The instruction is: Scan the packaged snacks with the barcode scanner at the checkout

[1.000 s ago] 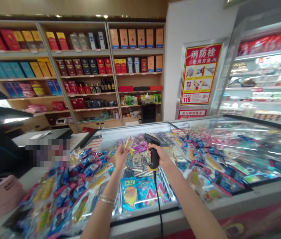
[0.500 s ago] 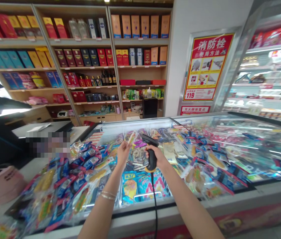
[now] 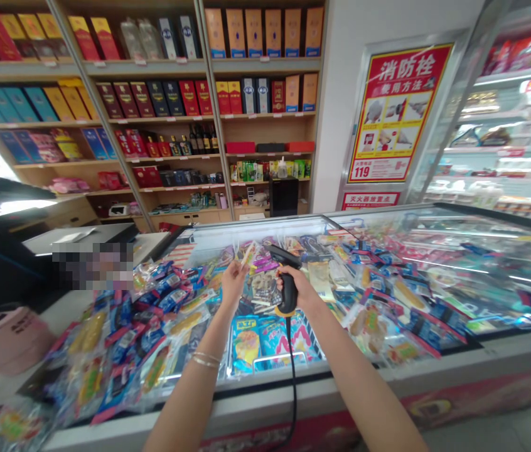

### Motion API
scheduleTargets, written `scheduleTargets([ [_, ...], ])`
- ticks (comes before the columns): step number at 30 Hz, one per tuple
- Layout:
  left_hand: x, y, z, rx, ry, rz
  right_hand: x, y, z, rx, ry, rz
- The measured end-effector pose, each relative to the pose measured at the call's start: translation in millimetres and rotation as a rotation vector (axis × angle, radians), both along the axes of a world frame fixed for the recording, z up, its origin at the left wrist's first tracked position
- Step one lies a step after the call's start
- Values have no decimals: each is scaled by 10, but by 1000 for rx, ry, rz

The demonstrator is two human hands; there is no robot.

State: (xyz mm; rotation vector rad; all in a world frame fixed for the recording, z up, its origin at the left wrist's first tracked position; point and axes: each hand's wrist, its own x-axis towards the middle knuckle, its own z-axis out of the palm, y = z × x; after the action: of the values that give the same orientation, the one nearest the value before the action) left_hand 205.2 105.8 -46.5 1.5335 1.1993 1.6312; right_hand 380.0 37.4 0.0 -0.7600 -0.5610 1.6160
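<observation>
My right hand [image 3: 297,285] is wrapped round the black grip of a barcode scanner [image 3: 288,298], with its head tipped toward the left. A dark cable [image 3: 292,364] runs down from the scanner's base. Pinched in my left hand [image 3: 233,277] is a slim, pale packaged item [image 3: 248,253], held up close to the scanner head; its exact kind is too small to make out. Both hands are above a chest freezer, over blue packets [image 3: 246,345] and other wrapped goods inside.
Corn and snack packages [image 3: 91,333] are heaped on the freezer's left part, and more packages [image 3: 407,301] lie to the right. A pink bag [image 3: 2,342] sits at far left. Boxed bottles [image 3: 235,34] fill shelves behind. A red poster [image 3: 395,116] hangs on the wall.
The head view has shifted slightly, with shelves and poster higher in the picture. Both hands keep their holds, and the scanner and slim item stay close together.
</observation>
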Motion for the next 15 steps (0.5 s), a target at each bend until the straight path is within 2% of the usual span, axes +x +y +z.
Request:
scheduleTargets([
  [3,0,-58,126,-21,-5,47,6,6,74,-15,16,12],
  [7,-148,-180,418,5,98,231,27,38,186,-27,-7,26],
  [11,-518,-310,708,46,261,425,-54,42,261,-14,-40,43],
  [15,-1039,-405,917,67,326,622,-318,1,294,-4,4,81],
])
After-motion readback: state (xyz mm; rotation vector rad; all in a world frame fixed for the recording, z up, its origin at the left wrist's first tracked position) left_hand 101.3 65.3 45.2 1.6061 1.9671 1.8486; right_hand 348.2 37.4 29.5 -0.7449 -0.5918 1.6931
